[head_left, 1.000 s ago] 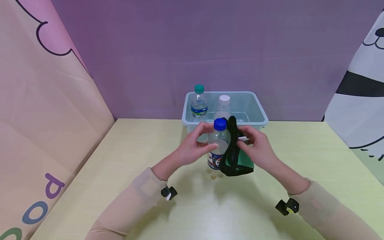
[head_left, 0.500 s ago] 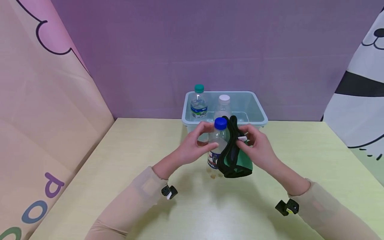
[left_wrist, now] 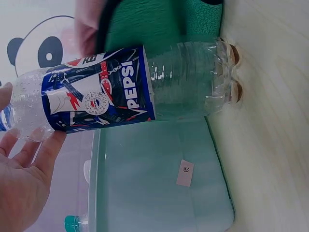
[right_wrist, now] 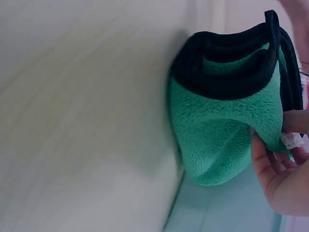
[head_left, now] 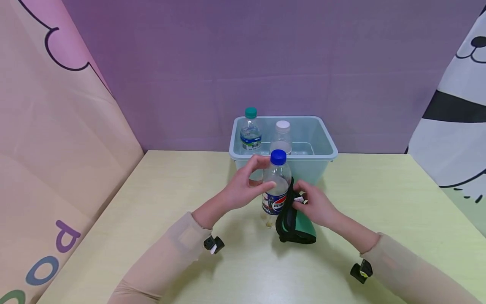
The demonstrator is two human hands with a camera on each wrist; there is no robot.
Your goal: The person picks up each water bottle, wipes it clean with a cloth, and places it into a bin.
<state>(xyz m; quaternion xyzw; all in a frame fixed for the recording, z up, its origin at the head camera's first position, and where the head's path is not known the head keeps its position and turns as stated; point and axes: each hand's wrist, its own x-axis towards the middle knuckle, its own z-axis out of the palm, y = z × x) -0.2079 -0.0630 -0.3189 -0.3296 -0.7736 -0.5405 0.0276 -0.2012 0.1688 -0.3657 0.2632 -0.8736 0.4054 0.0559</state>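
An upright Pepsi bottle (head_left: 275, 202) with a blue cap stands on the table. My left hand (head_left: 243, 188) grips its upper part, thumb on the near side. In the left wrist view the bottle's base meets the tabletop. Just right of the bottle, my right hand (head_left: 317, 207) pinches a folded green towel (head_left: 305, 226) with black edging. The towel's white tag (right_wrist: 292, 140) shows at my fingertips in the right wrist view. Its lower folds hang close over the table.
Behind the hands stands a light blue plastic tub (head_left: 313, 166). Inside it are a bottle with a green cap (head_left: 251, 112) and one with a white cap (head_left: 282, 126). A purple backdrop (head_left: 235, 63) rises behind the table (head_left: 182, 181).
My right hand has brought the towel down and toward me, from beside the bottle's neck to its lower side, uncovering more of the label. My left hand keeps its place on the bottle.
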